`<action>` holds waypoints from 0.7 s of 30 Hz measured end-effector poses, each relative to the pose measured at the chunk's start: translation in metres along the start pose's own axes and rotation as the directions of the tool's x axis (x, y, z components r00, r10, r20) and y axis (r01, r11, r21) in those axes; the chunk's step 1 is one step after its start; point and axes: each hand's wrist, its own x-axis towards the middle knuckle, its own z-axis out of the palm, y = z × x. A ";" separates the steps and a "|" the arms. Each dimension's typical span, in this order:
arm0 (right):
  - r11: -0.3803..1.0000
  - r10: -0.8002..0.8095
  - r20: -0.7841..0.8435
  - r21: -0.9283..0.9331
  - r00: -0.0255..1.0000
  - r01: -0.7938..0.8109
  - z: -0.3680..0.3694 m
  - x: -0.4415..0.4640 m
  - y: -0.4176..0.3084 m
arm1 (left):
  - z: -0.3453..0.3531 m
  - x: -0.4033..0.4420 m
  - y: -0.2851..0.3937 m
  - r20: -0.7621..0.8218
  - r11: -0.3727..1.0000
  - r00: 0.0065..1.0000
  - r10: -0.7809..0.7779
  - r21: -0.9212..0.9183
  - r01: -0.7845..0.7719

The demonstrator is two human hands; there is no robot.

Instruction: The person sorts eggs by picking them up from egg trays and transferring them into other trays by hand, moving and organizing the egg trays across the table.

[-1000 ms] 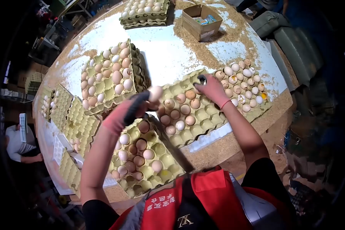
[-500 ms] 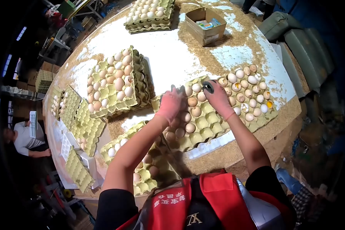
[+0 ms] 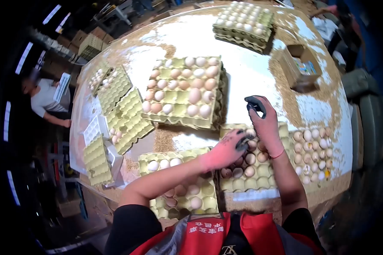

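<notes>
My left hand (image 3: pixel 229 149), in a pink glove with dark fingertips, reaches over the egg tray (image 3: pixel 266 182) in front of me. Its fingers are curled down among the eggs, and what they hold, if anything, is hidden. A pale egg (image 3: pixel 251 133) lies just beyond its fingertips. My right hand (image 3: pixel 266 123), gloved alike, is raised above the tray's far edge. Thumb and fingers bend into a ring with something whitish inside; I cannot tell whether it is an egg or the table behind. Brown eggs (image 3: pixel 250 159) fill part of the tray.
A tall egg tray stack (image 3: pixel 217 100) stands at centre. Right of my tray, another holds cracked eggs (image 3: pixel 315 145). A part-filled tray (image 3: pixel 208 199) lies left, near my body. Farther off are a cardboard box (image 3: pixel 294 76), another egg stack (image 3: pixel 259 40) and a person (image 3: pixel 51 100).
My view has turned, so the table appears shifted right. My right hand has lifted from the tray to above its far edge. My left hand has moved right, over the eggs.
</notes>
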 end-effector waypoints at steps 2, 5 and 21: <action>0.998 -0.067 0.120 0.003 0.991 0.067 0.029 0.026 -0.017 | -0.056 -0.033 0.009 -0.141 0.963 0.974 0.175 0.231 -0.140; 0.934 -0.239 0.275 -0.196 0.931 0.297 0.088 0.069 -0.029 | -0.173 -0.045 -0.013 -0.466 0.903 0.862 0.201 0.429 0.021; 0.991 0.026 0.533 -0.125 0.846 0.048 0.199 0.190 -0.039 | -0.317 -0.072 -0.133 -0.663 0.968 0.748 0.045 0.214 0.131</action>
